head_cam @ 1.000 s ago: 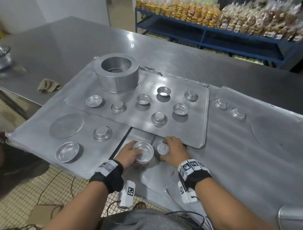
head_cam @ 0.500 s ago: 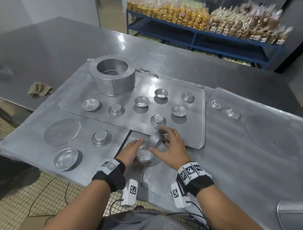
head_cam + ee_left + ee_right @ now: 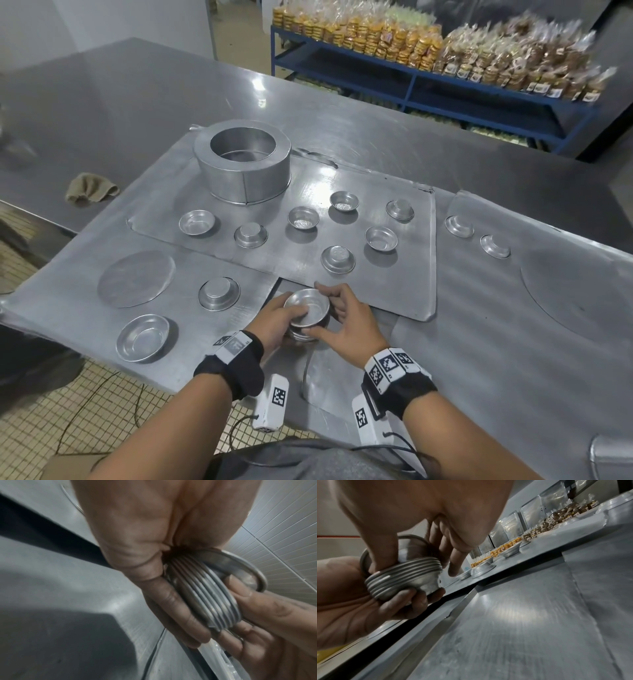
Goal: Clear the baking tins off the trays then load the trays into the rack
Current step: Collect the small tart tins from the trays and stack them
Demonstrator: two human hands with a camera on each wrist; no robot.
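Both hands [image 3: 274,322] [image 3: 349,322], nested ribbed tin stack [image 3: 306,313]

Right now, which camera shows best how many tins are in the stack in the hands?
The right wrist view: the stack of tins shows its nested rims side-on, unobstructed. The left wrist view shows the rims too, partly behind fingers. The head view shows only the top tin.

Overhead light glares white off the steel surface [image 3: 342,113] in the sharp, edge-bowed head view, casting soft shadows beside the tins [image 3: 381,238], while both wrist views are dimmer, smeared perhaps by motion, with the hands [image 3: 133,536] out of focus.
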